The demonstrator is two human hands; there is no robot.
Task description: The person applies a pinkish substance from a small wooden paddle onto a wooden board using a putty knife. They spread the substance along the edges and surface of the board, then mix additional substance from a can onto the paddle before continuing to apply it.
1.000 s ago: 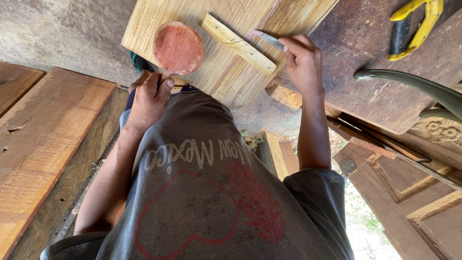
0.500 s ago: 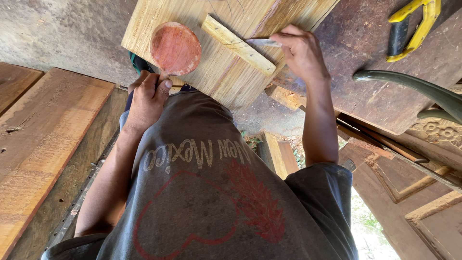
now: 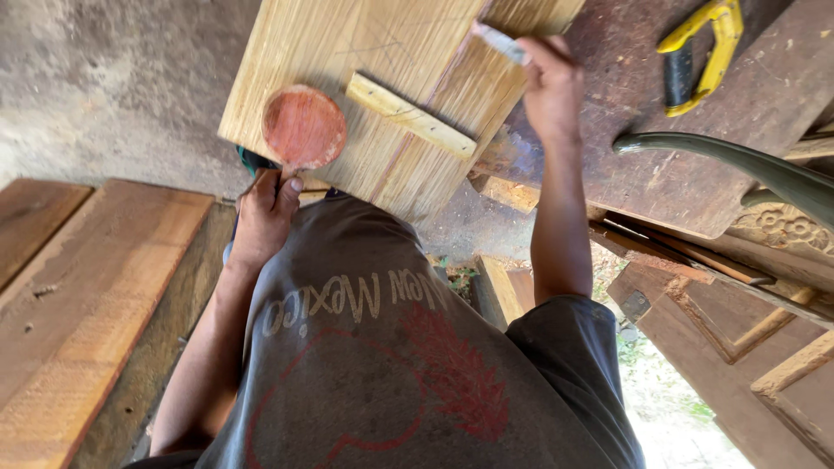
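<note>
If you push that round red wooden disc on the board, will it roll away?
Probably not: the round red disc lies flat on the pale wooden board, so it would likely slide instead. It looks solid and stiff, not floppy. Stood on its edge, it might roll. The left hand grips the board's edge just beside it.

- A yellow-and-black handled tool (image 3: 700, 54), perhaps a saw handle, lies on a dark reddish board (image 3: 660, 165) at the upper right.
- A curved dark-green piece (image 3: 738, 169) arcs over that board's lower edge.
- A carved wooden piece (image 3: 786, 227) shows at the right edge, partly cut off.
- Framed wooden panels (image 3: 738, 330) lie at the lower right.
- Broad reddish-brown planks (image 3: 87, 304) lie at the lower left.
- A rough grey concrete wall (image 3: 113, 78) fills the upper left.
</note>
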